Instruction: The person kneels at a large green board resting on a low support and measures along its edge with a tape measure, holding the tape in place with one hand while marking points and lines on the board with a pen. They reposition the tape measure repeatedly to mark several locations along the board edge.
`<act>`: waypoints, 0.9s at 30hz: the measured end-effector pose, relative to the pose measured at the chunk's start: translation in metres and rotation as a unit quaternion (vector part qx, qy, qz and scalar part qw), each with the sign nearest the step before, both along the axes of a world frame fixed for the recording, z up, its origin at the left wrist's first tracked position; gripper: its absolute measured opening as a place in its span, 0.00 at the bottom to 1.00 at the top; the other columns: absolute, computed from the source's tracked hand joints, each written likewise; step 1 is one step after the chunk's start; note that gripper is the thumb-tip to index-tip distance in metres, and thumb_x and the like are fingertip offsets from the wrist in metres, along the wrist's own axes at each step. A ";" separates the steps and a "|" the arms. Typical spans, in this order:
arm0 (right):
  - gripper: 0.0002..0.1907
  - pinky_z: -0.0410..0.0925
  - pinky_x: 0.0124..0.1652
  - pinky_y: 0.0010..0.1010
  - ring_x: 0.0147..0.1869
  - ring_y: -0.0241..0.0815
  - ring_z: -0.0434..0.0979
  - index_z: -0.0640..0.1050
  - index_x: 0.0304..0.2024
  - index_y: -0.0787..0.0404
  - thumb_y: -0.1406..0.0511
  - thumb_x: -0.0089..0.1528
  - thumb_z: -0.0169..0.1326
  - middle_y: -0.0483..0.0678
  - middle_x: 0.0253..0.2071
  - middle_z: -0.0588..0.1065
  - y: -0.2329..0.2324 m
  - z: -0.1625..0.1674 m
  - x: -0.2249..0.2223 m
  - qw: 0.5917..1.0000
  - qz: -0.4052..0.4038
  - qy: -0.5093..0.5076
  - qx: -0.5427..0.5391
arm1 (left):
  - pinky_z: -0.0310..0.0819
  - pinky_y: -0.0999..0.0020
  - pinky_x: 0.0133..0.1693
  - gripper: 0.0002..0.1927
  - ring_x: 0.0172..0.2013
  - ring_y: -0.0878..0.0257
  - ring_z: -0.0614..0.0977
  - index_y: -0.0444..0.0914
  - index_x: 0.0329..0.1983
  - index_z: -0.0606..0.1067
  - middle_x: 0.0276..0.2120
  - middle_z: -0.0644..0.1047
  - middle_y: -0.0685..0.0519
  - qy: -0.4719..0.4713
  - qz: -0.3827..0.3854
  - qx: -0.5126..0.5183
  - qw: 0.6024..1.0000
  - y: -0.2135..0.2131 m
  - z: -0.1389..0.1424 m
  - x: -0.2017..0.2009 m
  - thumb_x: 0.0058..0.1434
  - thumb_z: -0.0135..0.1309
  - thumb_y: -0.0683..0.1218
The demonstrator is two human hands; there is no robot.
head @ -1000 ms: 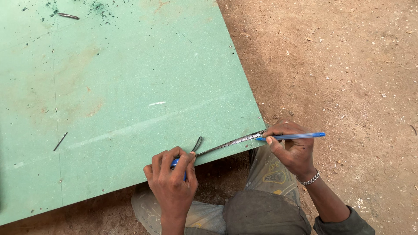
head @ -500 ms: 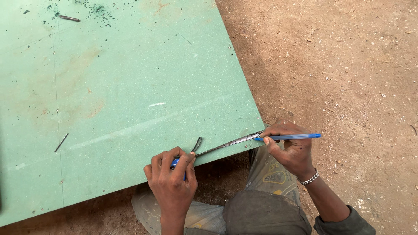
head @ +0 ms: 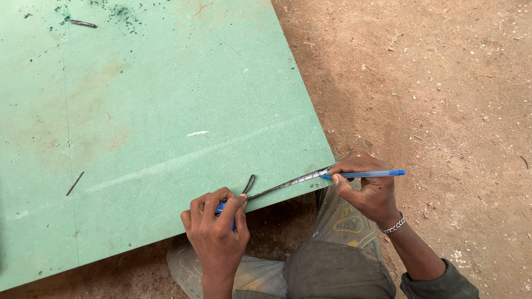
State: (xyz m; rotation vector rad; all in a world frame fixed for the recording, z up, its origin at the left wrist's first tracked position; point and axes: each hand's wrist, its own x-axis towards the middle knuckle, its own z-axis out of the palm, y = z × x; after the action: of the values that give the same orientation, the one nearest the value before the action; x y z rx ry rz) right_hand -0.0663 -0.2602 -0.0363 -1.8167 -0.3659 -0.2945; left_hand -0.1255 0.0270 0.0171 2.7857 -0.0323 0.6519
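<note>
A large green board [head: 155,111] lies flat on the dirt ground. My left hand [head: 216,232] presses a blue tape measure case [head: 221,209] onto the board near its front edge. The metal tape blade [head: 282,185] runs from the case to the board's right corner. My right hand [head: 368,191] grips a blue pen [head: 368,174] and holds its tip at the end of the blade, at the corner. A small dark loop [head: 249,184] sticks out beside the case.
Bare brown dirt [head: 432,83] lies to the right of the board. A nail [head: 75,183] lies on the board at left, another dark piece [head: 83,24] near the top left. My knees in grey trousers [head: 332,260] are below the board's edge.
The pen has slid slightly left in my right hand toward the board's corner. The left hand and the tape stay in place.
</note>
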 end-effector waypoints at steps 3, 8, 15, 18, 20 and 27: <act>0.05 0.72 0.33 0.27 0.37 0.35 0.79 0.83 0.36 0.64 0.71 0.57 0.61 0.48 0.35 0.81 0.001 0.002 0.000 1.000 -0.007 0.002 -0.011 | 0.59 0.58 0.40 0.05 0.42 0.58 0.77 0.47 0.35 0.82 0.38 0.79 0.62 0.008 0.003 -0.004 1.000 0.000 0.001 0.000 0.56 0.66 0.46; 0.05 0.72 0.35 0.27 0.37 0.35 0.79 0.83 0.36 0.63 0.72 0.57 0.61 0.48 0.34 0.81 0.001 0.005 0.001 1.000 0.006 -0.012 -0.009 | 0.59 0.59 0.40 0.06 0.42 0.58 0.77 0.47 0.36 0.82 0.38 0.79 0.61 -0.003 -0.003 -0.006 1.000 0.000 0.002 0.001 0.55 0.66 0.45; 0.03 0.71 0.34 0.26 0.37 0.36 0.78 0.82 0.36 0.64 0.72 0.59 0.61 0.48 0.36 0.81 -0.003 -0.005 0.002 1.000 0.016 -0.013 0.017 | 0.59 0.59 0.39 0.04 0.41 0.59 0.77 0.47 0.34 0.82 0.38 0.79 0.62 0.003 0.001 -0.007 1.000 0.000 0.000 0.002 0.56 0.66 0.45; 0.04 0.75 0.34 0.25 0.37 0.35 0.81 0.83 0.42 0.64 0.71 0.64 0.60 0.49 0.38 0.81 -0.005 -0.009 0.001 0.986 -0.018 0.043 0.158 | 0.60 0.60 0.39 0.04 0.41 0.59 0.77 0.47 0.33 0.82 0.38 0.79 0.62 0.001 -0.002 -0.011 1.000 0.001 -0.001 0.002 0.56 0.66 0.45; 0.06 0.77 0.34 0.24 0.38 0.35 0.82 0.80 0.45 0.62 0.70 0.65 0.59 0.50 0.42 0.82 -0.003 -0.007 0.001 0.979 -0.042 0.017 0.196 | 0.60 0.60 0.39 0.04 0.41 0.59 0.77 0.47 0.34 0.82 0.38 0.79 0.62 -0.002 -0.001 -0.016 1.000 0.001 -0.001 0.001 0.56 0.65 0.45; 0.10 0.79 0.43 0.28 0.45 0.38 0.85 0.81 0.50 0.62 0.73 0.66 0.57 0.49 0.41 0.83 0.011 0.015 0.006 0.990 -0.085 -0.098 -0.062 | 0.61 0.60 0.38 0.04 0.41 0.60 0.77 0.47 0.33 0.82 0.38 0.79 0.61 -0.002 -0.003 -0.033 0.999 0.003 0.001 0.003 0.55 0.65 0.44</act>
State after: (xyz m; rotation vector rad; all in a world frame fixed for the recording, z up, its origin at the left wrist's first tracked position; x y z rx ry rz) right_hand -0.0605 -0.2487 -0.0216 -1.9502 -0.3739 -0.5827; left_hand -0.1224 0.0296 0.0182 2.7197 -0.0202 0.6464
